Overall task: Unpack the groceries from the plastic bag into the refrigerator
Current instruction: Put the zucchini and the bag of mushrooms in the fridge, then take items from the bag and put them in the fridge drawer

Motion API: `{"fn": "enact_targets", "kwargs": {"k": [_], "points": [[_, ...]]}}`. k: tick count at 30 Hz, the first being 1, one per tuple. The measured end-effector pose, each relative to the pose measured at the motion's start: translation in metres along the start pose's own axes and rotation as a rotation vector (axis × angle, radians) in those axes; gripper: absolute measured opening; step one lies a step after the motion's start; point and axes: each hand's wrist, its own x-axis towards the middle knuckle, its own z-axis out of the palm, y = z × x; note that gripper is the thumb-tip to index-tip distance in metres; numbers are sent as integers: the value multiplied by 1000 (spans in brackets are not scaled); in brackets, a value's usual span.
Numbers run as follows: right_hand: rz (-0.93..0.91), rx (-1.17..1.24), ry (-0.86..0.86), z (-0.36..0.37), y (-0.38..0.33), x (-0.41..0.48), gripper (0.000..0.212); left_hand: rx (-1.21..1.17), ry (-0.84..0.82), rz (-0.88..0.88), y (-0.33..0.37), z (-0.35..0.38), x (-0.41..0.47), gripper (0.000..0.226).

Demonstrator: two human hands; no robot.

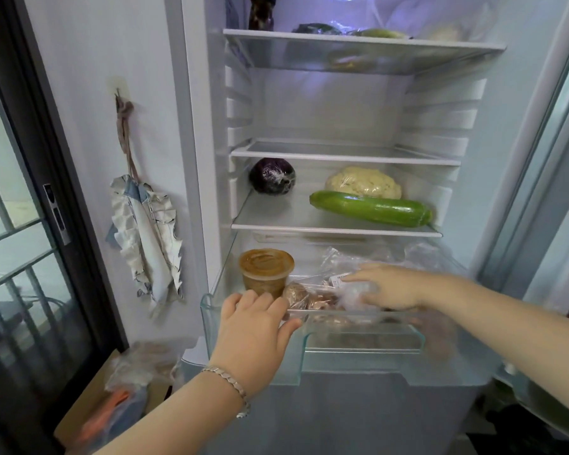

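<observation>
The refrigerator stands open in front of me. Its clear crisper drawer (358, 359) is pulled out at the bottom. My left hand (255, 326) grips the drawer's front rim at the left, fingers curled over the edge. My right hand (388, 287) reaches into the drawer and holds a clear plastic bag of brownish food (312, 298). A lidded tub of brown paste (266, 270) stands at the drawer's left. On the shelf above lie a purple cabbage (272, 175), a cauliflower (363, 182) and a green zucchini (372, 208).
A plastic bag with orange produce (119, 405) lies on a cardboard box on the floor at lower left. A cloth (145, 238) hangs on the wall left of the fridge. The fridge door (559, 192) stands open on the right. More wrapped food sits on the top shelf (362, 41).
</observation>
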Motion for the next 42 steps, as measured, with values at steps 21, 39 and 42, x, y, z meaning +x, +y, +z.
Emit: {"fn": "enact_targets", "kwargs": {"k": [21, 39, 42], "points": [[-613, -143, -21, 61, -143, -58, 26, 72, -485, -538, -15, -90, -117, 37], [-1737, -599, -119, 186, -369, -454, 35, 397, -294, -2207, 327, -331, -555, 31], [-1921, -629, -143, 211, -367, -568, 34, 464, -207, -2380, 434, -363, -604, 32]]}}
